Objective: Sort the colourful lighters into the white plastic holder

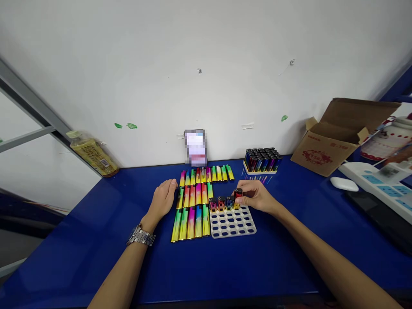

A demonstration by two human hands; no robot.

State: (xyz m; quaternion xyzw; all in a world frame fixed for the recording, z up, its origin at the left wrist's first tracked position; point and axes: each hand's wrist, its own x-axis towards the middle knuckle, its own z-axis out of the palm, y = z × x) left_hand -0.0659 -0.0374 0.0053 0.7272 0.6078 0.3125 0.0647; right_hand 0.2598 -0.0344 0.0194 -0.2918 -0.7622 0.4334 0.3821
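My right hand [257,196] pinches a red and yellow lighter [238,201] between thumb and fingers, upright at the back row of a white perforated tray [232,227]. Three other lighters stand in that row to its left, among them a dark blue one [229,203]. Loosely laid on the table, my left hand [163,198] holds nothing, its fingers beside the lying lighters. These shiny multicoloured lighters [192,195] lie side by side in three rows left of and behind the tray. The lower end of the pinched lighter is hidden in the tray.
A filled rack of lighters [262,161] stands at the back right, near an open cardboard box [325,148]. Farther right are a white case [344,183], a power strip [380,184] and a black flat object [376,214]. A phone [196,148] leans on the wall; a bottle [93,154] stands left.
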